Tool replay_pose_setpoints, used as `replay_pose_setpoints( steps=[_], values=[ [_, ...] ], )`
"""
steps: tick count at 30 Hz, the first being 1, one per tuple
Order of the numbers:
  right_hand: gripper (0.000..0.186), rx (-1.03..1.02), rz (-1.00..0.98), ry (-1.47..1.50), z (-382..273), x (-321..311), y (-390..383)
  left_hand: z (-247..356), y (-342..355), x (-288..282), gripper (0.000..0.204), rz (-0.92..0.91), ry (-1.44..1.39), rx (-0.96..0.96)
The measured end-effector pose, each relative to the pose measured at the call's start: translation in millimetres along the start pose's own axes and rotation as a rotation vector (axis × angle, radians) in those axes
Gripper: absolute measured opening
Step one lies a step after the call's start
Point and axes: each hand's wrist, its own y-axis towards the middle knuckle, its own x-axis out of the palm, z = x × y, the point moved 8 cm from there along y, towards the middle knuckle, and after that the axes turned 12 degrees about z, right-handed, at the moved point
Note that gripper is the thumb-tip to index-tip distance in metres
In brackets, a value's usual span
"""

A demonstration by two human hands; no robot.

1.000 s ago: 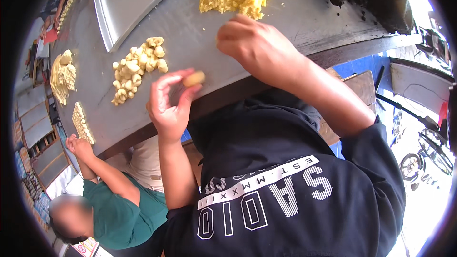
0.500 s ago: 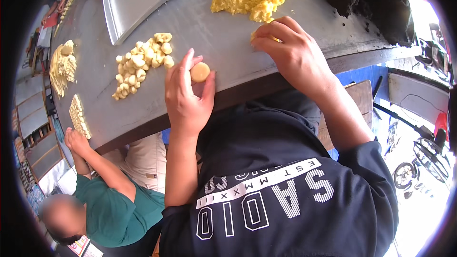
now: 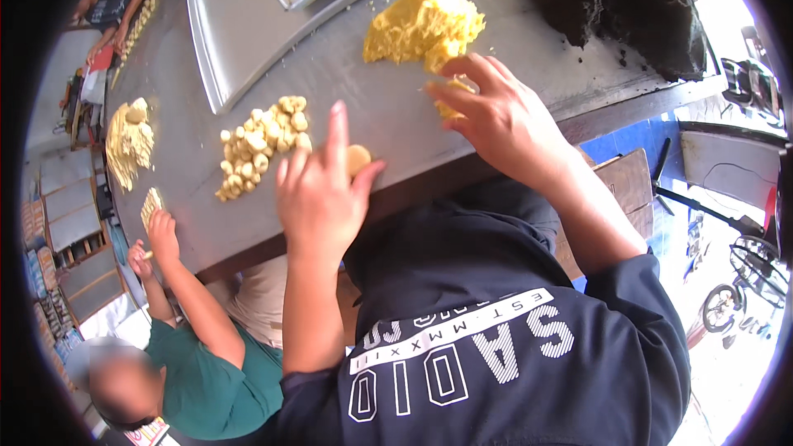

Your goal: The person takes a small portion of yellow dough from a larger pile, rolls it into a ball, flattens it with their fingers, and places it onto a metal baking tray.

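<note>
My left hand (image 3: 320, 194) is over the table near its edge, index finger stretched forward and thumb spread aside. In the gap between them shows a smooth tan round disc (image 3: 358, 158), partly covered by the hand; whether it rests on the table or against the palm is unclear. My right hand (image 3: 505, 111) has its fingers bent around a piece of yellow dough (image 3: 451, 102). Just beyond it sits a large rough mound of yellow dough (image 3: 421, 23). Left of my left hand lies a pile of small pale dough balls (image 3: 258, 142).
A metal tray (image 3: 227, 41) stands at the far side of the grey table (image 3: 339, 66). A dark crumbly mass (image 3: 636, 12) lies at right. At left are another dough heap (image 3: 130, 144), a co-worker in green (image 3: 215, 380) handling small pieces, and another person (image 3: 120, 0) farther off.
My left hand has turned and lowered, its index finger straightening, with the disc now more covered. My right hand has shifted slightly down, with more dough showing in its fingers. The co-worker's hands have parted.
</note>
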Motion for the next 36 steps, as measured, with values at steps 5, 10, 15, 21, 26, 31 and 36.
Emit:
replay_pose_setpoints(
  steps=[5, 10, 15, 21, 26, 31, 36],
  values=[
    [0.016, -0.031, -0.066, 0.011, -6, 8, 0, -40, 25, -11, 0.082, 0.405, -1.417, -0.316],
    [0.022, 0.093, 0.091, 0.028, 6, 0, -10, -93, 5, -2, 0.03, 0.497, -0.658, -0.386],
    [0.024, -0.002, 0.033, -0.065, 8, -3, 5, -91, -14, 9, 0.019, 0.527, -0.217, -0.131],
    [0.016, -0.085, -0.06, -0.433, -8, 32, 12, -80, -11, 3, 0.022, 0.567, -0.196, -0.123],
    [0.017, 0.047, 0.178, -0.072, 23, -16, 22, -88, -28, 6, 0.02, 0.591, -0.441, -0.179],
    [0.025, 0.133, 0.114, 0.01, 29, -8, 3, -54, -32, 27, 0.019, 0.454, -1.296, -0.361],
    [0.031, 0.112, 0.044, -0.116, 22, -3, -4, -26, -26, -1, 0.03, 0.496, -0.293, 0.218]
  ],
)
